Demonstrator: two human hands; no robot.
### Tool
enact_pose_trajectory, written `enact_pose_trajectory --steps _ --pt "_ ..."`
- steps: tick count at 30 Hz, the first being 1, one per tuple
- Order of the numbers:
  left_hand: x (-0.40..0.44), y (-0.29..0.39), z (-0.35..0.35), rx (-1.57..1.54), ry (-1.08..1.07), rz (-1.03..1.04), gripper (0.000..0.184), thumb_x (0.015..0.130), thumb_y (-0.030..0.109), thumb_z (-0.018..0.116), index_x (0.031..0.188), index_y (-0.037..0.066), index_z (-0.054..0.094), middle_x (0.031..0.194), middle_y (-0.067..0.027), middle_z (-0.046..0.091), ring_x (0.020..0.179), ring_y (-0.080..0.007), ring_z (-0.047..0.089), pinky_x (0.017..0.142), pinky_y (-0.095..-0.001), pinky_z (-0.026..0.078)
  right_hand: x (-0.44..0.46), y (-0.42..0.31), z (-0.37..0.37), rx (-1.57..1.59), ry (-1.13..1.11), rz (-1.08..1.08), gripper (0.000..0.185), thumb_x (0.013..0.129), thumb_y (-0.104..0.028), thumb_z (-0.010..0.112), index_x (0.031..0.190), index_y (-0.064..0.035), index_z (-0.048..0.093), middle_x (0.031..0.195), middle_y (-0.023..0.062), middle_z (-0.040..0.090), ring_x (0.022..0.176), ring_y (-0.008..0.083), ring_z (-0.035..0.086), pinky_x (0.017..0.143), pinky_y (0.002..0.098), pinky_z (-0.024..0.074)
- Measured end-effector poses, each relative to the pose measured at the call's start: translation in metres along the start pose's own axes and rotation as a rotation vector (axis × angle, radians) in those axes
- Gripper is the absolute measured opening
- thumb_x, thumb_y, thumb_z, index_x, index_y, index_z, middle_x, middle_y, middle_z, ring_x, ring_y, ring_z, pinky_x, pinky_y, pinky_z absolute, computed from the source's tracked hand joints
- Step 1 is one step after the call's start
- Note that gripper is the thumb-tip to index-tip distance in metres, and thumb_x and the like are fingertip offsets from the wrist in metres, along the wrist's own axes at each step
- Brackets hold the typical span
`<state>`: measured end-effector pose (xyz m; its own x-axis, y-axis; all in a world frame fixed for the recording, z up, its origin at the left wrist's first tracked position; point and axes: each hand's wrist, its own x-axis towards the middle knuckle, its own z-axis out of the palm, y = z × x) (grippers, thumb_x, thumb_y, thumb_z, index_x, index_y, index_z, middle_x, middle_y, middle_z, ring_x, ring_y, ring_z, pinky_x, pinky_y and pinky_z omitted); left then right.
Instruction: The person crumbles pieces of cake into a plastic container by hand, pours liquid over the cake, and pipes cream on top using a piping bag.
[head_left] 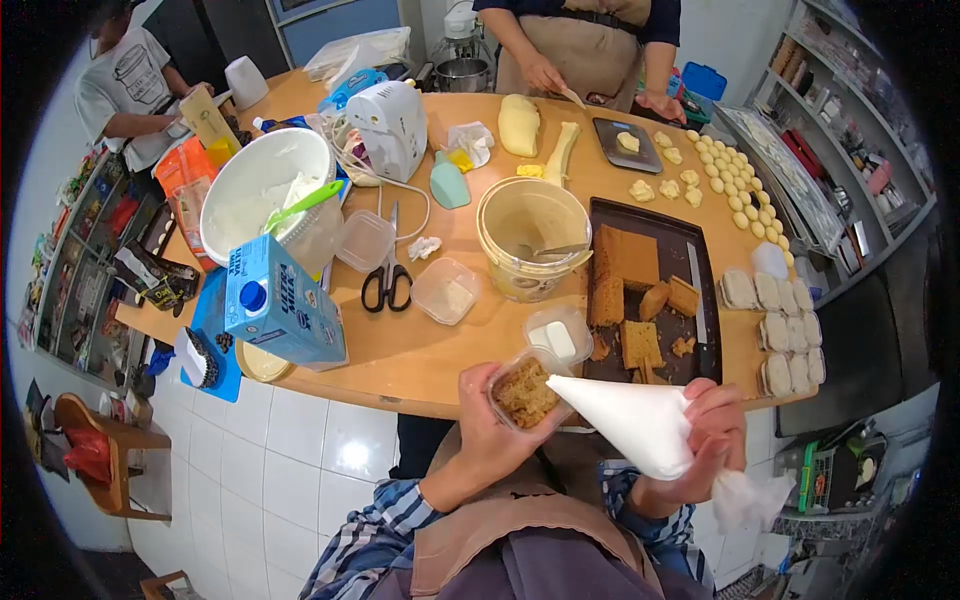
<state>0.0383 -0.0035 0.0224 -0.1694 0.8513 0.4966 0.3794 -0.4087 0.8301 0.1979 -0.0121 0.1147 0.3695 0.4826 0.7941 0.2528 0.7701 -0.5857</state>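
Note:
In my left hand [482,430] is a small clear plastic container [543,428], tilted toward me, with brown cake [526,393] inside it. My right hand [714,425] is wrapped around a piping bag [630,418] full of white cream, and the bag's twisted tail hangs below the fist. The bag's tip reaches over the container's right edge, near the cake; whether it touches is unclear. Just beyond, another clear container [559,336] with something white in it stands on the table. A dark baking tray [708,335] holds cut brown cake [628,255].
On the wooden table [400,352] are a milk carton [290,310], scissors [387,287], a cream-coloured bucket [530,270] and a white bowl [235,205] with a green spatula [305,203]. Closed containers [775,335] are stacked right. Dough balls [735,180] lie behind; two people work opposite.

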Motion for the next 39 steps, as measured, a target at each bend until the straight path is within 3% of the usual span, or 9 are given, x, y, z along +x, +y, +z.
enact_pose_trajectory --steps 1,4,6,11,20,23,39 --pt "0.001 0.002 0.000 0.052 -0.010 0.057 0.077 0.057 0.018 0.086 0.114 -0.002 0.038 0.106 -0.0159 0.043 0.094 -0.0278 0.048 0.081 -0.0359 0.043 -0.004 0.001 0.003 0.065 0.024 -0.053 0.034 0.089 -0.024 0.052 0.064 -0.0054 0.039 0.064 0.0059 0.044 0.066 0.0198 0.043 0.061 0.0377 0.0446" --pt "0.003 0.009 -0.001 0.159 -0.035 0.184 0.074 0.056 0.018 0.085 0.112 -0.001 0.040 0.103 -0.0167 0.045 0.092 -0.0312 0.047 0.079 -0.0381 0.042 -0.007 -0.003 0.008 -0.041 -0.086 -0.102 0.033 0.088 -0.018 0.047 0.060 -0.0072 0.033 0.060 0.0048 0.037 0.064 0.0188 0.038 0.062 0.0364 0.0387" --pt "0.002 0.012 0.000 0.165 -0.044 0.208 0.072 0.056 0.017 0.085 0.111 -0.001 0.041 0.101 -0.0171 0.046 0.092 -0.0333 0.046 0.080 -0.0395 0.041 -0.010 0.001 0.006 -0.012 -0.089 -0.128 0.032 0.084 -0.014 0.049 0.058 -0.0054 0.032 0.061 0.0071 0.040 0.064 0.0193 0.040 0.061 0.0377 0.0404" --pt "0.002 0.013 0.000 0.170 -0.057 0.239 0.072 0.057 0.017 0.084 0.112 -0.001 0.041 0.100 -0.0169 0.047 0.092 -0.0332 0.046 0.079 -0.0395 0.042 -0.012 0.000 0.007 -0.051 -0.092 -0.070 0.031 0.081 -0.011 0.049 0.056 -0.0050 0.031 0.061 0.0082 0.041 0.065 0.0201 0.040 0.063 0.0378 0.0417" --pt "0.003 0.015 0.003 0.168 -0.061 0.231 0.070 0.058 0.016 0.084 0.111 -0.001 0.041 0.099 -0.0172 0.048 0.093 -0.0335 0.047 0.079 -0.0396 0.043 -0.006 -0.003 0.001 -0.084 -0.247 -0.162 0.024 0.081 -0.003 0.048 0.060 -0.0010 0.035 0.065 0.0120 0.046 0.064 0.0221 0.043 0.064 0.0392 0.0449" --pt "0.003 0.015 0.002 0.170 -0.057 0.236 0.070 0.058 0.016 0.083 0.112 -0.001 0.041 0.099 -0.0171 0.048 0.093 -0.0334 0.047 0.079 -0.0396 0.043 -0.006 -0.002 0.003 -0.104 -0.210 -0.191 0.027 0.074 0.004 0.052 0.054 -0.0013 0.035 0.061 0.0096 0.050 0.059 0.0238 0.049 0.060 0.0418 0.0509" --pt "-0.002 0.013 0.001 0.140 -0.051 0.266 0.073 0.056 0.013 0.084 0.113 -0.001 0.041 0.100 -0.0169 0.048 0.092 -0.0333 0.048 0.078 -0.0399 0.043 -0.007 -0.009 0.003 -0.189 -0.294 -0.209 0.019 0.074 0.006 0.053 0.061 -0.0007 0.040 0.062 0.0087 0.051 0.059 0.0247 0.051 0.056 0.0404 0.0504"
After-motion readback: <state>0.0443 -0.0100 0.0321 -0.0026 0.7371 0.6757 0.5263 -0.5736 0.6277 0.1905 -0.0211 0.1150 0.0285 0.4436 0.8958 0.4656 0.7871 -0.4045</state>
